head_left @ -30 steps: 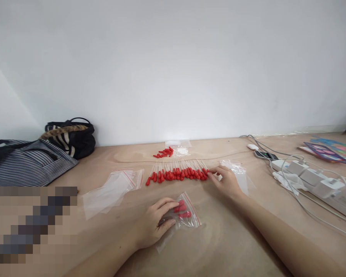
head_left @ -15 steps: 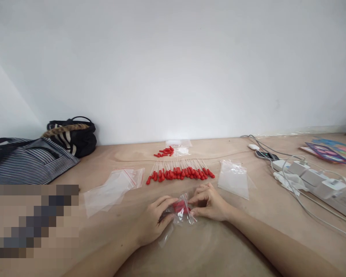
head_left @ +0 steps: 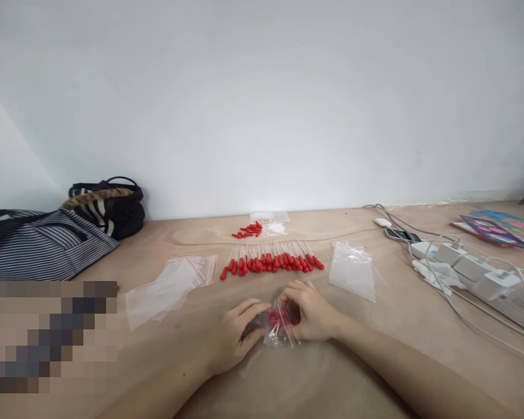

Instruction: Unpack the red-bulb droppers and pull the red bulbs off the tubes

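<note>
Between my hands lies a small clear zip-lock bag point(head_left: 278, 336) with bright red rubber bulbs point(head_left: 274, 318) inside it. My left hand point(head_left: 233, 337) grips the bag's left side, thumb and fingers closed on the film. On the other side my right hand point(head_left: 313, 311) curls round the edge with the red zip line, its fingertips partly hidden by the plastic. Beyond them, a row of droppers point(head_left: 268, 265) with red bulbs and clear tubes points away from me. Further back are loose red bulbs point(head_left: 248, 230) beside clear tubes point(head_left: 277, 227).
Flat zip-lock bags point(head_left: 159, 299) lie to the left, and another stack of clear bags point(head_left: 353, 273) to the right. A power strip point(head_left: 502, 291) with chargers and trailing cables runs along the right. A striped bag point(head_left: 43, 244) and a black bag point(head_left: 126, 212) stand at the far left.
My right hand has shifted slightly left and closed more around the bag's edge. The bag has turned a little, and its red zip line shows more. My left hand stays nearly in place.
</note>
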A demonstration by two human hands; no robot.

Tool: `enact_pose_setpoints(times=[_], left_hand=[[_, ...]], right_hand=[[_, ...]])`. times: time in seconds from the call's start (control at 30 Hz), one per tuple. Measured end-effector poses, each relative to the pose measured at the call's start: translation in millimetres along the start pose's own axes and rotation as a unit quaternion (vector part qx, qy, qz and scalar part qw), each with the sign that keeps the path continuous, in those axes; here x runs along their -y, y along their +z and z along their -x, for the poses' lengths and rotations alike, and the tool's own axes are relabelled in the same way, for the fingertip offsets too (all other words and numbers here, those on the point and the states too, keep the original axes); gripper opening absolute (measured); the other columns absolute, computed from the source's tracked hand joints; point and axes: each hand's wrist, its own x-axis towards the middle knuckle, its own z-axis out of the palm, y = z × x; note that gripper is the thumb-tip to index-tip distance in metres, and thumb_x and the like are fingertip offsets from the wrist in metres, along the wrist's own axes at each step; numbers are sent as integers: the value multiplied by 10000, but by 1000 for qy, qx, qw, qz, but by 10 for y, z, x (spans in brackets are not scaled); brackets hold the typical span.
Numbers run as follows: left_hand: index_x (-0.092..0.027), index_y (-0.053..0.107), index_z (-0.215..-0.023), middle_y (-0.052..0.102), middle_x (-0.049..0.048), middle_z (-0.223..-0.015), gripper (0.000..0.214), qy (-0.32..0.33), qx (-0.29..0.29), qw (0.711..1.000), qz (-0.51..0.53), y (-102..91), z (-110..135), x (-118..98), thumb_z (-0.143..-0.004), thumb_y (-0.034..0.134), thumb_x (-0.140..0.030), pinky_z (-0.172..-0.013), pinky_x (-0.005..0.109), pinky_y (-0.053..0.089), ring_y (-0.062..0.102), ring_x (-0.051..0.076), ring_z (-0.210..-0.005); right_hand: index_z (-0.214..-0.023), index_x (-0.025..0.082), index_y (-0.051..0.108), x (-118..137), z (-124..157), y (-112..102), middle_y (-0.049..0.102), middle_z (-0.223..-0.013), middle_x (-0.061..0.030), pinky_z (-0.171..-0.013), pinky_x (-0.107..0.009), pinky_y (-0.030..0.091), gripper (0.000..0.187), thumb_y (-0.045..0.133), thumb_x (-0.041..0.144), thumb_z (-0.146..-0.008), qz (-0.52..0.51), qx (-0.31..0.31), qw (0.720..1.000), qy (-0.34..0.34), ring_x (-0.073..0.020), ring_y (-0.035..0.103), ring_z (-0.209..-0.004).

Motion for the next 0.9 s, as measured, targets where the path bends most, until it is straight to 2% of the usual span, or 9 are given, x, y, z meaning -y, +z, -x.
enact_pose_setpoints(times=[0.2, 0.37, 0.47, 0.57, 0.67, 0.77, 0.9], left_hand=[[-216, 501, -1119, 565, 54, -1102, 334, -2, 8, 1000, 10, -3, -5, -14, -788, 492, -174, -848, 289, 445, 555, 177, -971], [-214, 514, -1104, 573, 53, -1083, 327, -8, 12, 1000, 17, -16, -9, -18, -780, 502, -172, -835, 284, 449, 560, 177, -953], [-220, 511, -1116, 565, 52, -1102, 342, -14, 13, 1000, 17, -14, -3, -10, -777, 506, -169, -838, 287, 449, 556, 179, -964], [-227, 506, -1127, 567, 48, -1104, 342, -18, 12, 1000, 21, -7, 5, 4, -788, 502, -179, -845, 285, 448, 554, 176, -970], [-224, 505, -1134, 563, 50, -1113, 342, -19, 12, 1000, 21, 1, 8, 22, -794, 508, -195, -860, 285, 440, 548, 176, -986], [-225, 501, -1143, 564, 53, -1109, 347, -17, 15, 1000, 21, 2, 5, 32, -798, 504, -196, -856, 286, 441, 548, 176, -981], [-225, 516, -1123, 571, 52, -1100, 344, -27, 14, 999, 15, -14, 1, 14, -783, 505, -172, -840, 293, 448, 557, 178, -958]], right_hand=[[-861, 211, 573, -31, 4, -22, 548, -894, -8, -733, -297, 286, 419, 722, 385, -510, -20, 44, 999, -18, -188, 484, -853], [-686, 172, 537, 9, 0, 34, 513, -773, 6, -725, -292, 320, 260, 686, 328, -541, -36, 27, 999, 2, -155, 485, -771], [-659, 172, 528, 13, 15, 12, 507, -756, 11, -716, -277, 343, 178, 648, 256, -558, -51, 16, 998, -14, -145, 482, -758], [-650, 166, 505, -27, 46, -66, 506, -757, 14, -630, -220, 364, 131, 604, 184, -567, -99, 16, 995, -28, -106, 472, -685], [-659, 165, 478, -99, 80, -137, 485, -658, 37, -502, -179, 336, 134, 585, 171, -578, -153, 42, 987, 13, -68, 428, -556], [-700, 167, 480, -153, 97, -145, 467, -590, 60, -458, -162, 319, 163, 593, 172, -583, -188, 59, 979, 53, -58, 410, -516], [-833, 164, 516, -118, 88, -89, 484, -612, 64, -450, -159, 323, 288, 647, 216, -582, -222, 53, 973, 19, -56, 404, -511]])
